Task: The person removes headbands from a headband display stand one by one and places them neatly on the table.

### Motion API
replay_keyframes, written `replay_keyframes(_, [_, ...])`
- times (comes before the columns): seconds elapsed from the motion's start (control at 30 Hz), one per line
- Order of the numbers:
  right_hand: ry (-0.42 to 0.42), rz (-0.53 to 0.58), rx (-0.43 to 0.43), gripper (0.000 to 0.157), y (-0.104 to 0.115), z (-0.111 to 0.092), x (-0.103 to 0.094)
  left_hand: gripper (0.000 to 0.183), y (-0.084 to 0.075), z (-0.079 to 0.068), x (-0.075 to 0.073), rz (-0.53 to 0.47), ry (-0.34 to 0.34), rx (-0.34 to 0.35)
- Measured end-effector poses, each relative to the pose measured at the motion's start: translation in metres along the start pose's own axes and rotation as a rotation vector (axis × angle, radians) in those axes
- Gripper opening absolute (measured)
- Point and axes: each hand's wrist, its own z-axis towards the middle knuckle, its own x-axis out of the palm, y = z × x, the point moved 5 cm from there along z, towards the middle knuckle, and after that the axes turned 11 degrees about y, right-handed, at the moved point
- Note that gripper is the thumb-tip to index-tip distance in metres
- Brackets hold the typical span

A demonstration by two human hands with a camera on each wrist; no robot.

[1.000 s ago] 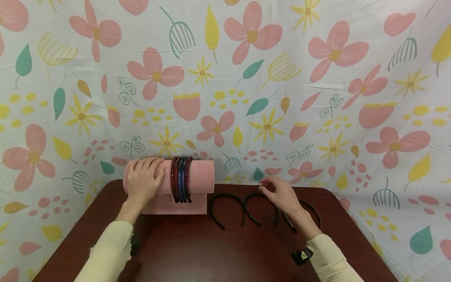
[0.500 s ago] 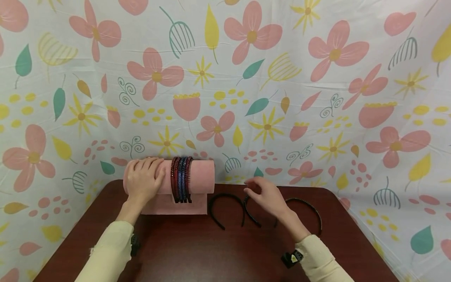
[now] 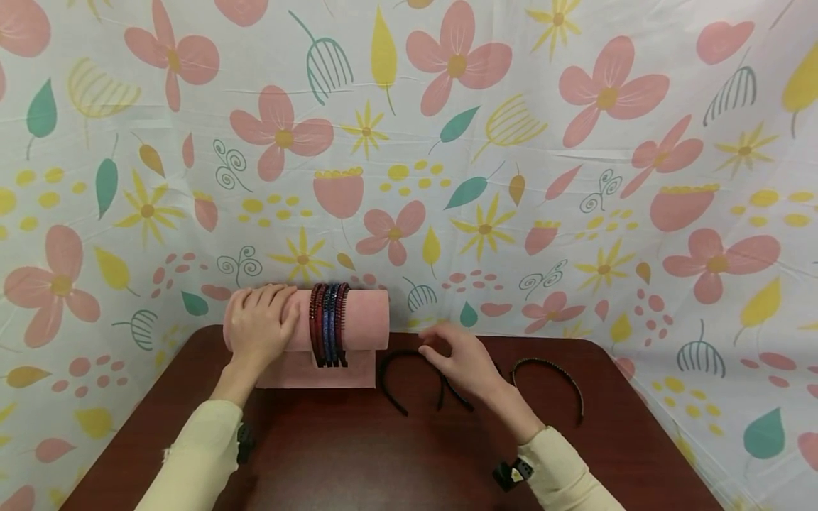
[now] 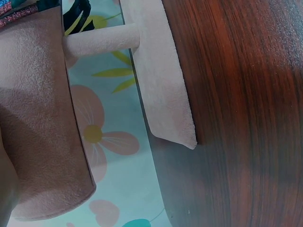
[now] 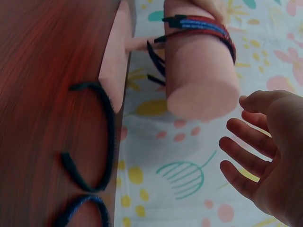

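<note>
A pink headband stand (image 3: 367, 319), a padded roll on a flat base, lies at the table's back left. My left hand (image 3: 262, 326) grips the roll's left end, its fingers bent over the top. Several red, blue and dark headbands (image 3: 329, 326) circle the roll's middle. My right hand (image 3: 463, 358) hovers above the table right of the stand, fingers loosely bent and holding nothing. In the right wrist view, its fingertips point towards the roll's end. Beneath and beside it lie a black headband (image 3: 385, 376) and a middle one, partly hidden by the hand.
Another dark beaded headband (image 3: 569, 377) lies further right on the dark red wooden table (image 3: 358, 454). A white flower-printed cloth (image 3: 409, 163) hangs right behind the table's back edge. The stand's base (image 4: 163, 90) reaches towards the front.
My right hand has moved left, from over the right and middle headbands to near the black headband beside the stand. My left hand has stayed on the roll.
</note>
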Motion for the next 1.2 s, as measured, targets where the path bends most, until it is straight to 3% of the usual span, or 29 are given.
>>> replay_keyframes(0.43, [0.052, 0.156, -0.043, 0.023, 0.026, 0.012, 0.02, 0.042, 0.0, 0.0, -0.001, -0.005, 0.028, -0.011])
replay_keyframes(0.6, [0.089, 0.157, -0.034, 0.024, 0.037, 0.018, 0.032, 0.045, 0.0, -0.001, 0.0, 0.006, 0.061, -0.015])
replay_keyframes(0.93, [0.117, 0.12, -0.066, 0.024, 0.056, 0.029, 0.051, 0.041, -0.001, -0.001, 0.0, -0.009, 0.016, -0.003])
replay_keyframes(1.2, [0.156, 0.119, -0.052, 0.023, 0.066, 0.035, 0.066, 0.044, -0.001, 0.0, 0.0, -0.001, 0.032, -0.005])
